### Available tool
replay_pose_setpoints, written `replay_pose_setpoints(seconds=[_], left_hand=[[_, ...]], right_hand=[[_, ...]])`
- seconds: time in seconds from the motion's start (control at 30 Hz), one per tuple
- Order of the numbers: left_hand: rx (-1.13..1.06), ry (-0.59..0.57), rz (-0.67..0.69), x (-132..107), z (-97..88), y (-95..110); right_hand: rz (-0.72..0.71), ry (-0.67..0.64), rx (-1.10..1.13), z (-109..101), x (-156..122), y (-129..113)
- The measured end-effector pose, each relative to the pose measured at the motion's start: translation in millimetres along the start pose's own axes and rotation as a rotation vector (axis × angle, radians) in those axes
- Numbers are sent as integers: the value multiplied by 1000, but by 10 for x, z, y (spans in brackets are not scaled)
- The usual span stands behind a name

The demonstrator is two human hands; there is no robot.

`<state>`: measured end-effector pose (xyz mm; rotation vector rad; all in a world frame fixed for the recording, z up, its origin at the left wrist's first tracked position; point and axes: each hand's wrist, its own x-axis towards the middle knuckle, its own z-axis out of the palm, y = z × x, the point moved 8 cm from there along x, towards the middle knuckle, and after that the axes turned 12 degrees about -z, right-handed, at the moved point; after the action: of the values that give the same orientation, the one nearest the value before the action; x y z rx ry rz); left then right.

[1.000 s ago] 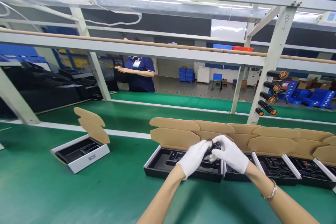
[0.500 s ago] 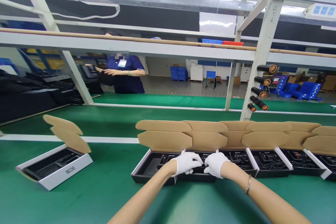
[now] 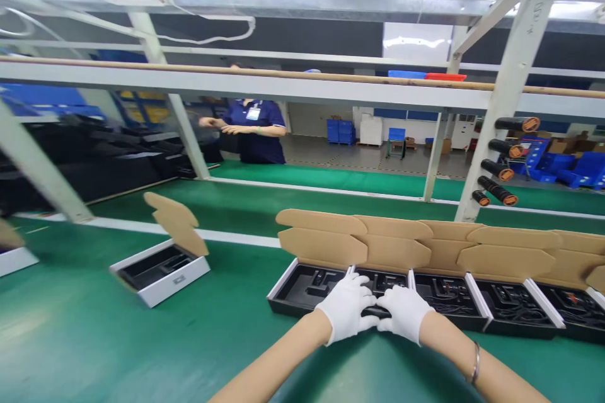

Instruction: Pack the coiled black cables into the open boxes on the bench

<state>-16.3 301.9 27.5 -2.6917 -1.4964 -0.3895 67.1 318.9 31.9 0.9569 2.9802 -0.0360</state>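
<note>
My left hand (image 3: 347, 307), in a white glove, lies across the front edge of an open black box (image 3: 399, 278), the second from the left in a row. The fingers reach over the wall and the thumb stays on the outer side. Beside it my right hand (image 3: 404, 313), gloved too, grips the same front edge, its fingertips almost touching the left ones. The hands cover much of that box's contents; dark parts show behind the fingers. Left of it stands another open box (image 3: 295, 293) with a black insert and a small dark part.
Further open boxes (image 3: 515, 308) with dark cables continue right. A white-sided open box (image 3: 174, 286) stands apart on the green table (image 3: 142, 352), with another at the left edge. Black rolls (image 3: 496, 170) project from a post. Across the bench a co-worker (image 3: 258, 132) handles something dark.
The view has swung left, bringing another box in at the left edge. My hands have moved from inside the second box to its front edge, and the fingers have spread.
</note>
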Motion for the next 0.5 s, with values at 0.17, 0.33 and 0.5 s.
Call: replay_pose_setpoints(seconds=[0.17,0.33,0.5], left_hand=[[130,259,-289,-514,-623,-877],[322,550,-1033,-1890,-1414,-2656],[245,221,-1214,-2402,-1167,-3656]], right_hand=[[3,46,-41,352,-33,-50],[-10,63,-52,488,-14,19],[-26,-36,-46,555,36,20]])
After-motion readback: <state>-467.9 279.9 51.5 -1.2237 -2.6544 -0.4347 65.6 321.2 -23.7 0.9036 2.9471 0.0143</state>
